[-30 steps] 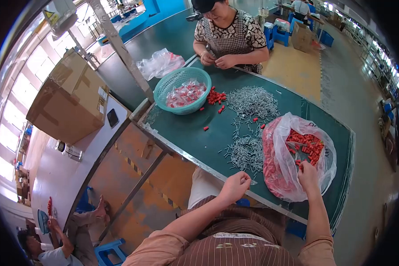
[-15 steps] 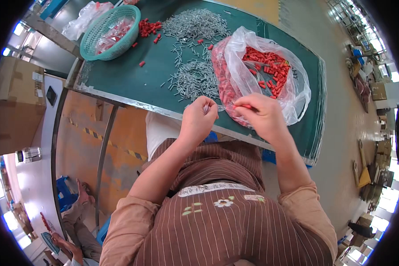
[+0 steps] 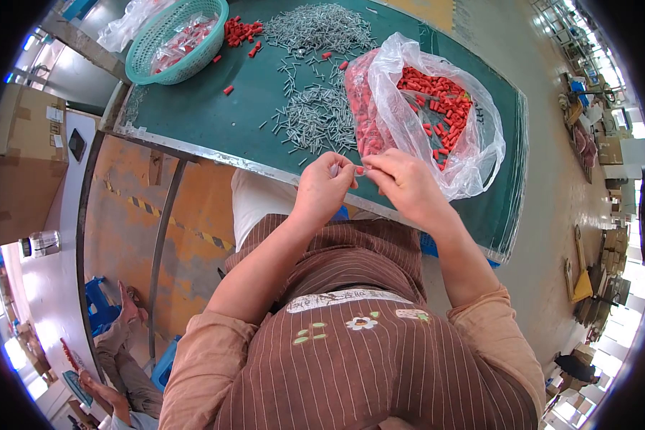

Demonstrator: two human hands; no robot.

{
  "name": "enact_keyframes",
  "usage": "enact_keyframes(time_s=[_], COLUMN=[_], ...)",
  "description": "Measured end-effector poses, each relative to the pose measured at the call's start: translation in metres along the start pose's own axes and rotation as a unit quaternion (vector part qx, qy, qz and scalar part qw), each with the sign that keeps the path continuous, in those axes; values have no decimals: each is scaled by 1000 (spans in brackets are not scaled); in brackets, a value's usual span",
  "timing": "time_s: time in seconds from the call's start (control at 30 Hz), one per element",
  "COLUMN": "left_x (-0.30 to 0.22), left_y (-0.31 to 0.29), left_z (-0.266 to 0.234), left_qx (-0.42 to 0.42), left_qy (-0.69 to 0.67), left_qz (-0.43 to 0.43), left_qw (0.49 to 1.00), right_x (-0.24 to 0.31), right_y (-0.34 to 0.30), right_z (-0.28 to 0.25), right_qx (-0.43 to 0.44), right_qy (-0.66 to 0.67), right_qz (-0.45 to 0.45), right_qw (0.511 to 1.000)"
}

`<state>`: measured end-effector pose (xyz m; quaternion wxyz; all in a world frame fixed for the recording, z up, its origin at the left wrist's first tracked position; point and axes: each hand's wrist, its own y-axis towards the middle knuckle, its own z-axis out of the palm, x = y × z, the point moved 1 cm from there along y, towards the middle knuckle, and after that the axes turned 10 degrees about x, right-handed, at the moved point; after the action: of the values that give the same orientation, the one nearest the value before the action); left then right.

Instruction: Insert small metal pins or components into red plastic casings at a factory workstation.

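Green counter (image 3: 215,122) fills upper frame; orange floor (image 3: 122,215) lower left; left hand (image 3: 322,188) and right hand (image 3: 405,183) meet at frame centre, fingers pinching a small grey pin (image 3: 360,170); grey pin pile (image 3: 315,118) just above.

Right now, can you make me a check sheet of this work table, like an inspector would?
Surface: dark green table with a metal front edge, on metal legs.
Job's things: clear plastic bag lying open, full of small red pieces; loose heaps of small grey metal pins beside it.
Clutter: teal basket at the far left corner holding clear packets of red pieces; stray red pieces next to it.
Hands: left hand and right hand meet fingertip to fingertip at the table's near edge, pinching something too small to make out.
Cables: nothing seen.
Surroundings: cardboard box at left, concrete floor, another person's legs lower left.
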<state>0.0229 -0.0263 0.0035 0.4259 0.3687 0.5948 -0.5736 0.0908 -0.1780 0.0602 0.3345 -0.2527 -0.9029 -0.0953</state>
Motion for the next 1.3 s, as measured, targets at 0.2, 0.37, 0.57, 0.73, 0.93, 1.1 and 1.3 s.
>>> enact_keyframes(time_s=[0.2, 0.37, 0.57, 0.73, 0.93, 1.1, 1.3], left_x=[2, -6, -5, -4, -11, -14, -9], left_y=[4, 0, -3, -1, -3, -5, -8], left_z=[-5, -2, 6, 4, 0, -1, -3], left_qx=[-7, -18, -13, 6, 65, 89, 114], left_qy=[-12, 22, 24, -23, -131, -149, -75], left_qz=[-16, -5, 24, 4, -54, -58, 33], left_qw=[1000, 1000, 999, 1000, 988, 983, 990], right_x=[-10, 19, 8, 7, 2, -2, -4], right_y=[-12, -8, -1, -2, -7, -9, -10], right_z=[-6, -18, 3, 7, 10, 11, 7], right_qx=[18, 4, -38, -40, -44, -39, -22], right_qy=[299, 242, -53, -56, -92, -108, 133], right_qz=[108, 192, 22, 37, -16, -21, 106], right_qw=[948, 951, 998, 997, 995, 993, 985])
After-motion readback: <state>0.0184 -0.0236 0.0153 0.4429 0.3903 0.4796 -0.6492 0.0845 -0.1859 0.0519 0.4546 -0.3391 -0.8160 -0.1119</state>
